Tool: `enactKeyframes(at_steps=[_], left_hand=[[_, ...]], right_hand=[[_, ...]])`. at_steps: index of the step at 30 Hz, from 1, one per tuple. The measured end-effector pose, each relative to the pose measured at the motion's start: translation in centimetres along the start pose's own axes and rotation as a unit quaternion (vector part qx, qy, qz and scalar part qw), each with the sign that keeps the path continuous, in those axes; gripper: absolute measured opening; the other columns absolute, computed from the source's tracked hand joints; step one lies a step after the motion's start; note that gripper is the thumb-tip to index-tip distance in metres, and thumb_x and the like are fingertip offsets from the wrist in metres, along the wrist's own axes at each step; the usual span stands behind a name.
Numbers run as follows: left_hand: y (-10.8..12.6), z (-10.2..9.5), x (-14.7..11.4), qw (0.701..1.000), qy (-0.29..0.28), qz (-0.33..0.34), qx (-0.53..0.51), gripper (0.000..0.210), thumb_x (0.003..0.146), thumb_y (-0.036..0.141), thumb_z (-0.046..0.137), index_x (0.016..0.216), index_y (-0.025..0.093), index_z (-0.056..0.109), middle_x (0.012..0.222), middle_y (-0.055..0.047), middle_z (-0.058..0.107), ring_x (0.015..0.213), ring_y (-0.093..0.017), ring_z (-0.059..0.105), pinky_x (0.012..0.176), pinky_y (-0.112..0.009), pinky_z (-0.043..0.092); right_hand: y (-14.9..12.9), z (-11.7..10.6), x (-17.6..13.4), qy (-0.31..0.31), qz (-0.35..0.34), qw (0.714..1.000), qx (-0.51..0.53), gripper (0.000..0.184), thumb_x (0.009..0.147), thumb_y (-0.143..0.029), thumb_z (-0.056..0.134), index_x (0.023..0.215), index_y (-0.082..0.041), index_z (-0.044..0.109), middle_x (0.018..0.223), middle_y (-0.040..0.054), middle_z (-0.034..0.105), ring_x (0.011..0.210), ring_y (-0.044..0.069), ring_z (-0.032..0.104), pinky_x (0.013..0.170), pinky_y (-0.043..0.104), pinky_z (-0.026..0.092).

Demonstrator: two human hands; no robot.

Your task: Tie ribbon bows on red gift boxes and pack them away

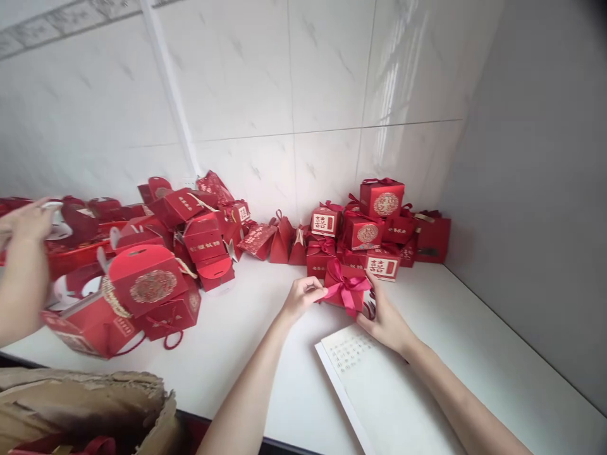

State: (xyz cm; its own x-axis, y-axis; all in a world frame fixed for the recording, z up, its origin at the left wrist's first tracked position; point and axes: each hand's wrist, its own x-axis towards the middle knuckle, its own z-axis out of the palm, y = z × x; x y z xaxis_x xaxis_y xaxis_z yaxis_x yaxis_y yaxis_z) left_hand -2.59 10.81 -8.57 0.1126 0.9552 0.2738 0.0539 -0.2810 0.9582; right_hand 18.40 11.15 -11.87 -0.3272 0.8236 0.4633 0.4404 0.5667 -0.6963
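Observation:
A small red gift box (345, 273) with a pink-red ribbon bow (345, 289) on it is between my hands, in front of a stack of similar boxes. My left hand (302, 297) pinches the left end of the ribbon between thumb and fingers. From the other side, my right hand (383, 316) grips the right edge of the box, its fingers partly hidden behind it. Just below the box, a white notepad (389, 385) with rows of handwriting lies partly under my right forearm.
Stacked red gift boxes (367, 234) stand against the tiled wall. Many red boxes and bags (152, 278) pile up at the left. Another person's hand (28, 221) reaches into that pile. A torn cardboard carton (85, 392) sits front left; a grey panel (531, 189) borders the right.

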Motion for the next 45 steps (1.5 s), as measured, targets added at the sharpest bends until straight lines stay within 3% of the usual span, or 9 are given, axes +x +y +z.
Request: enactKeyframes(at_steps=[7, 12, 17, 23, 27, 29, 33, 36, 45], left_hand=[[0.5, 0.3, -0.3, 0.998, -0.047, 0.013, 0.033, 0.025, 0.066, 0.027, 0.062, 0.047, 0.016, 0.051, 0.052, 0.003, 0.048, 0.054, -0.010, 0.043, 0.057, -0.026, 0.030], [0.3, 0.9, -0.4, 0.994, -0.042, 0.040, 0.097, 0.023, 0.068, 0.026, 0.060, 0.049, 0.017, 0.051, 0.058, 0.002, 0.047, 0.062, -0.012, 0.046, 0.062, -0.026, 0.034], [0.3, 1.4, -0.4, 0.992, -0.040, 0.041, 0.108, 0.022, 0.070, 0.027, 0.059, 0.051, 0.017, 0.052, 0.059, 0.002, 0.049, 0.062, -0.013, 0.047, 0.063, -0.026, 0.035], [0.4, 1.3, -0.5, 0.994, -0.073, 0.043, 0.068, 0.026, 0.070, 0.029, 0.058, 0.049, 0.017, 0.048, 0.057, 0.002, 0.047, 0.060, -0.012, 0.045, 0.059, -0.026, 0.034], [0.0, 1.2, -0.4, 0.994, -0.090, 0.034, 0.043, 0.021, 0.069, 0.028, 0.057, 0.054, 0.017, 0.047, 0.059, 0.002, 0.046, 0.061, -0.012, 0.046, 0.060, -0.026, 0.035], [-0.3, 1.3, -0.4, 0.999, -0.035, 0.033, 0.020, 0.017, 0.072, 0.031, 0.055, 0.064, 0.019, 0.047, 0.063, 0.003, 0.047, 0.063, -0.013, 0.049, 0.062, -0.027, 0.039], [-0.7, 1.9, -0.3, 0.993, 0.105, 0.050, 0.025, 0.042, 0.069, 0.034, 0.065, 0.104, 0.022, 0.046, 0.110, -0.005, 0.052, 0.109, -0.021, 0.049, 0.088, -0.034, 0.040], [-0.7, 2.2, -0.2, 0.995, 0.076, 0.044, 0.038, 0.070, 0.066, 0.031, 0.070, 0.126, 0.025, 0.034, 0.131, -0.010, 0.039, 0.126, -0.025, 0.036, 0.099, -0.038, 0.035], [-1.1, 2.4, -0.1, 0.995, 0.079, 0.040, 0.041, 0.063, 0.059, 0.029, 0.076, 0.109, 0.022, 0.039, 0.127, -0.010, 0.041, 0.121, -0.024, 0.042, 0.099, -0.035, 0.034]], right_hand=[[-0.1, 0.1, 0.1, 0.013, -0.027, 1.000, 0.000, 0.086, 0.072, -0.018, 0.051, 0.144, -0.022, 0.004, 0.144, 0.0150, 0.023, 0.123, 0.028, 0.039, 0.082, 0.038, 0.051], [-0.9, -0.5, 0.0, 0.033, -0.039, 0.998, -0.047, 0.082, 0.068, -0.009, 0.044, 0.142, -0.021, 0.011, 0.137, 0.0156, 0.034, 0.123, 0.027, 0.039, 0.082, 0.041, 0.051], [-3.0, -0.8, -0.6, 0.209, -0.161, 0.950, -0.167, 0.045, 0.077, -0.017, 0.047, 0.122, -0.019, 0.041, 0.131, 0.0170, 0.037, 0.124, 0.030, 0.037, 0.094, 0.051, 0.038], [-3.7, 1.8, -0.2, 0.106, -0.277, 0.917, -0.269, 0.028, 0.086, -0.018, 0.048, 0.114, -0.019, 0.048, 0.110, 0.0127, 0.056, 0.108, 0.026, 0.051, 0.097, 0.052, 0.034], [-2.5, 2.4, 0.4, 0.134, -0.297, 0.915, -0.236, 0.013, 0.089, -0.014, 0.046, 0.099, -0.019, 0.054, 0.103, 0.0107, 0.058, 0.099, 0.022, 0.055, 0.092, 0.047, 0.042], [-2.1, 2.1, 0.3, 0.140, -0.300, 0.921, -0.205, 0.013, 0.089, -0.012, 0.044, 0.092, -0.019, 0.055, 0.105, 0.0112, 0.055, 0.099, 0.021, 0.055, 0.089, 0.045, 0.046], [-2.4, 1.7, -0.1, 0.127, -0.305, 0.931, -0.157, 0.016, 0.088, -0.010, 0.045, 0.091, -0.019, 0.058, 0.107, 0.0114, 0.049, 0.101, 0.021, 0.052, 0.079, 0.037, 0.051], [-3.1, 1.7, -0.4, 0.109, -0.323, 0.931, -0.132, 0.016, 0.088, -0.010, 0.046, 0.091, -0.019, 0.059, 0.096, 0.0084, 0.048, 0.092, 0.018, 0.053, 0.073, 0.031, 0.051], [-4.4, 1.9, -0.8, 0.115, -0.338, 0.911, -0.207, 0.014, 0.088, -0.011, 0.049, 0.095, -0.020, 0.057, 0.076, 0.0015, 0.059, 0.073, 0.016, 0.050, 0.069, 0.032, 0.038]])
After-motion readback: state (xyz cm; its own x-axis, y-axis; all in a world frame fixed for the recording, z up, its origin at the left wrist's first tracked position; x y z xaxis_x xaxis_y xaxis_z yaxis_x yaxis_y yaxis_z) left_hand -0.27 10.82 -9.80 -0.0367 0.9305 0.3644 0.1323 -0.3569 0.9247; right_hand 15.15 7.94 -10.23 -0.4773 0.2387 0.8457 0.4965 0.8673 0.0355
